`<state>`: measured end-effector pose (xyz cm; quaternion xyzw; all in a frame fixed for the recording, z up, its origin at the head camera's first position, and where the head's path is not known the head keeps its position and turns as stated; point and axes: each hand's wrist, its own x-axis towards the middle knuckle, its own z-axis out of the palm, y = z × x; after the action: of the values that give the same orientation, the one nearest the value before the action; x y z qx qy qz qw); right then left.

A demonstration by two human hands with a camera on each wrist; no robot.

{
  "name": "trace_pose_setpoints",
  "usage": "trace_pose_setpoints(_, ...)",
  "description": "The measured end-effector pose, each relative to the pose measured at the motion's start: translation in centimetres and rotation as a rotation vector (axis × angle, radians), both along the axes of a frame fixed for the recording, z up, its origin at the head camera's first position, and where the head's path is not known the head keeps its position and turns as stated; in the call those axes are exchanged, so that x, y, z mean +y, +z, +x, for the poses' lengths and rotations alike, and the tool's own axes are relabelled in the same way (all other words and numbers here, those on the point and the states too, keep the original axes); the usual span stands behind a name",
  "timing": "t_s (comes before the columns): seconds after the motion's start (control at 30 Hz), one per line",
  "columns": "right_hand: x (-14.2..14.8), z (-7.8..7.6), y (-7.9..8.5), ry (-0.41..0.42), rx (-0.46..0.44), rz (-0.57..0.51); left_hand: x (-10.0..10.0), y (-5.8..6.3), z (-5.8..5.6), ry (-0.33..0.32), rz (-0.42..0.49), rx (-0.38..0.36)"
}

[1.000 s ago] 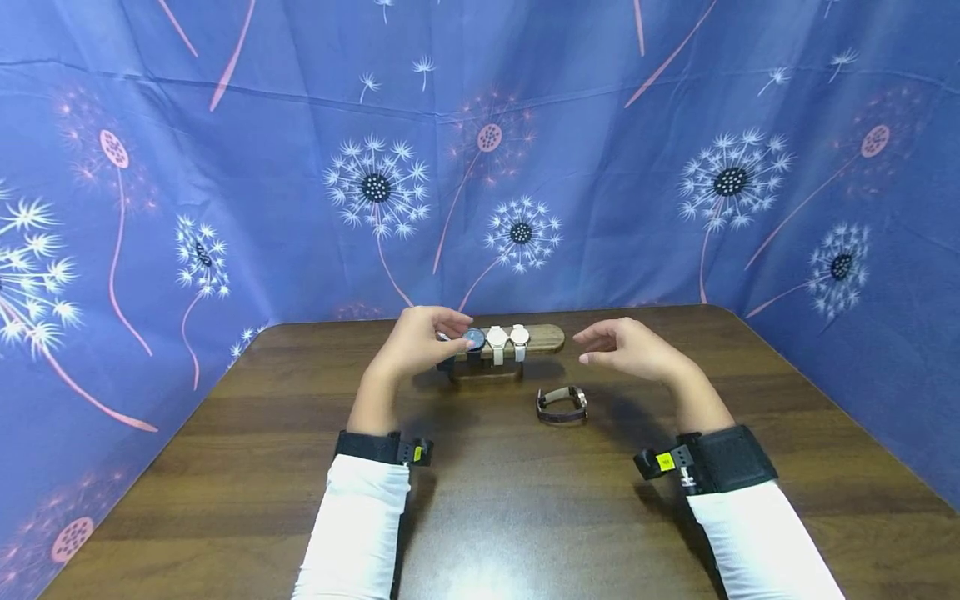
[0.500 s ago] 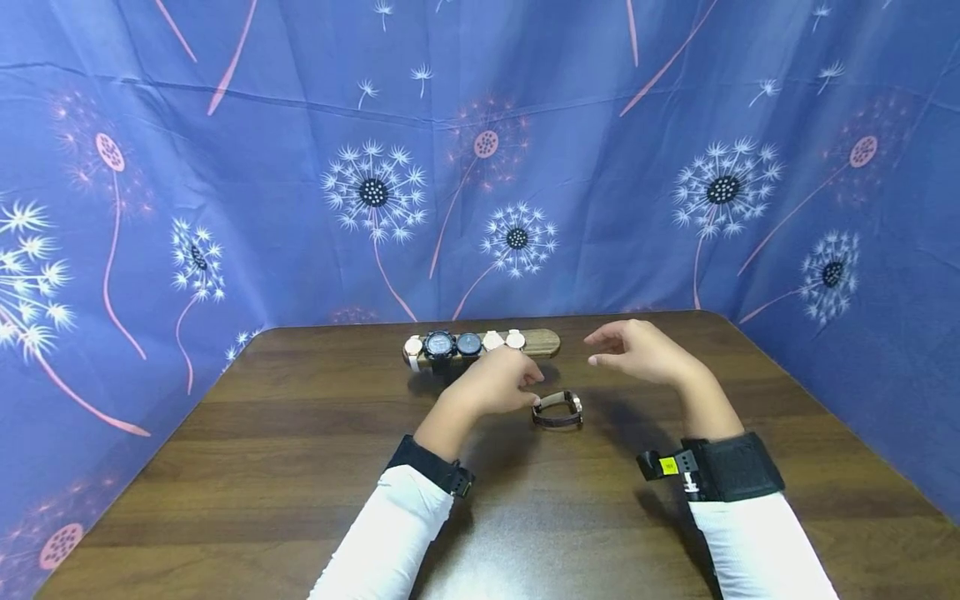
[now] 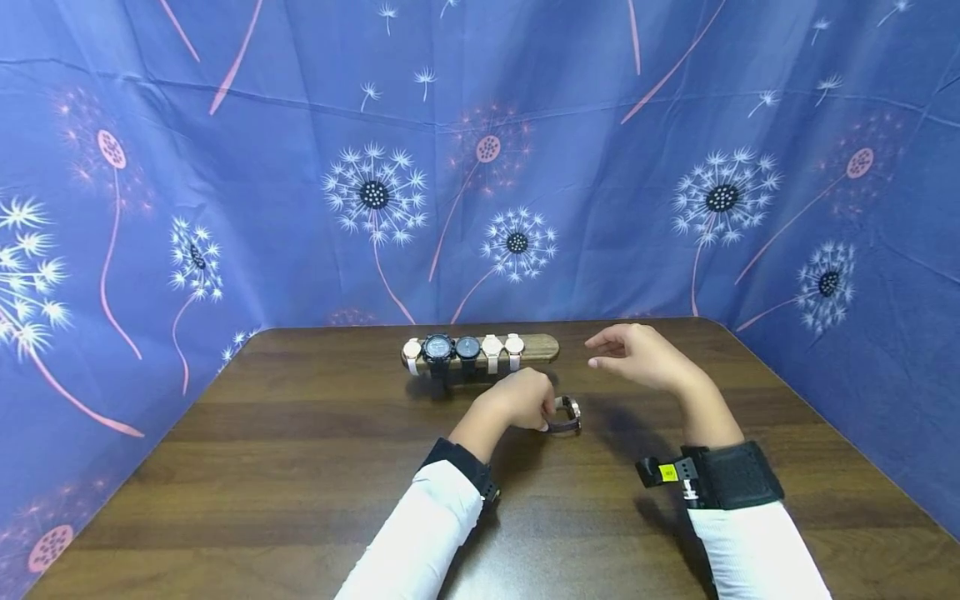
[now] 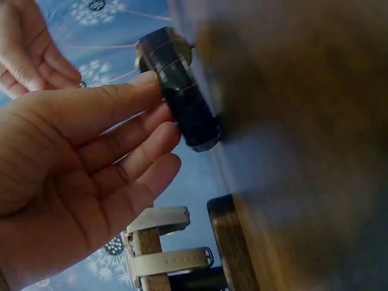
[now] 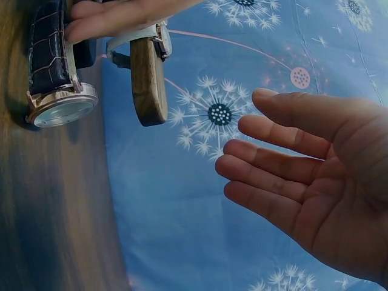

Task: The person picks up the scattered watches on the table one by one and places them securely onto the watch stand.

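A wristwatch [image 3: 573, 415] with a dark, crocodile-patterned strap lies on its side on the wooden table, its strap closed into a loop. My left hand [image 3: 517, 402] pinches the strap at the end away from the case. In the left wrist view the thumb lies against the dark strap [image 4: 182, 91], with the other fingers partly behind it. The right wrist view shows the round, rose-gold-rimmed case [image 5: 63, 112] nearest my right hand. That right hand [image 3: 641, 357] hovers to the right of the watch, fingers loosely bent and holding nothing.
Behind the watch stands a wooden display bar [image 3: 545, 347] on a base, bearing several watches with white and black straps. Its right end carries no watch. A blue dandelion-patterned cloth [image 3: 600, 167] hangs behind the table [image 3: 262, 467].
My left hand has left the display bar, moved right and toward me, and taken the wristwatch's strap. The right hand stays almost where it was.
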<state>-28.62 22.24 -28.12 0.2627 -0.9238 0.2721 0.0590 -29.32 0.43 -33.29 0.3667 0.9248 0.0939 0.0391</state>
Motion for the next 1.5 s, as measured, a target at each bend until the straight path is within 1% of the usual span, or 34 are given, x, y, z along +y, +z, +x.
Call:
trace_pose_setpoints(0.13, 0.0, 0.0, 0.0, 0.001, 0.002, 0.001, 0.5, -0.3, 0.0, -0.004, -0.03, 0.024)
trace_pose_setpoints(0.4, -0.1, -0.2, -0.5, 0.01, 0.014, 0.001, 0.8, -1.0, -0.1, 0.006, -0.028, 0.044)
trace_pose_setpoints(0.53, -0.1, -0.2, -0.5, 0.005, 0.006, -0.003, 0.7, -0.8, -0.1, 0.023, -0.006, 0.059)
trace_pose_setpoints(0.67, -0.2, -0.1, -0.3, -0.002, 0.008, 0.001, 0.5, -0.3, -0.1, 0.024, 0.05, 0.081)
trace_pose_setpoints(0.73, -0.1, -0.1, -0.3, -0.008, 0.019, 0.001, 0.3, 0.1, -0.1, 0.014, 0.104, 0.107)
trace_pose_setpoints(0.87, -0.1, -0.1, -0.1, -0.029, 0.054, -0.023, -0.5, 1.1, -0.1, -0.002, 0.224, 0.224)
trace_pose_setpoints(0.97, -0.3, 0.0, 0.1, -0.048, 0.073, -0.067, -1.1, 1.7, -0.2, 0.016, 0.322, 0.335)
trace_pose_setpoints(1.07, -0.6, 0.1, 0.3, -0.066, 0.063, -0.138, -1.8, 2.1, -0.4, 0.039, 0.425, 0.427)
trace_pose_setpoints(1.13, -0.7, 0.2, 0.4, -0.073, 0.048, -0.196, -2.2, 2.1, -0.5, 0.054, 0.513, 0.474)
trace_pose_setpoints(1.23, -1.1, 0.3, 0.5, -0.08, 0.05, -0.265, -2.6, 2.0, -0.8, 0.056, 0.678, 0.502)
trace_pose_setpoints(1.37, -2.0, 0.6, 0.5, -0.063, 0.072, -0.345, -2.6, 1.8, -1.1, 0.03, 0.878, 0.493)
trace_pose_setpoints(1.5, -2.9, 0.9, 0.5, -0.025, 0.099, -0.445, -2.5, 1.8, -1.2, -0.012, 0.985, 0.49)
